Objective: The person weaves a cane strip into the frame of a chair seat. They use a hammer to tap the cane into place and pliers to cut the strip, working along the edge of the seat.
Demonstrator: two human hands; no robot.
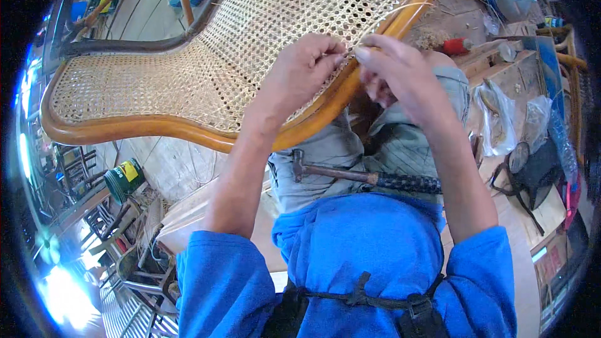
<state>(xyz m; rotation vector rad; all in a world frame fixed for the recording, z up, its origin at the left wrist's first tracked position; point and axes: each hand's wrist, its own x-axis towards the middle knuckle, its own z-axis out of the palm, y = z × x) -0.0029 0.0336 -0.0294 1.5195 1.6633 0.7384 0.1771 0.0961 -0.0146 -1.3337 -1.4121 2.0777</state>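
Across my lap leans a curved wooden chair frame (pixel 125 126) filled with woven cane webbing (pixel 263 12). My left hand (pixel 307 62) rests over the webbing near the frame's right-hand edge, thumb and fingers pinched together. Close beside it, my right hand (pixel 400 69) curls over the wooden rail, thumb and forefinger pinching at the webbing's border. A loose pale cane strand (pixel 400 7) arcs up past the rail from near the fingertips. What lies between the fingers of either hand is too small to be sure of. A hammer (pixel 338 173) with a dark wrapped handle lies across my thighs.
At the left on the floor stands a dark green bucket (pixel 122 181) with a yellow label. Chair frames (pixel 141 275) crowd the lower left. To the right are a red object (pixel 457 46), a plastic jug (pixel 510 1), clear plastic bags (pixel 498 119) and a low wooden bench (pixel 488 69).
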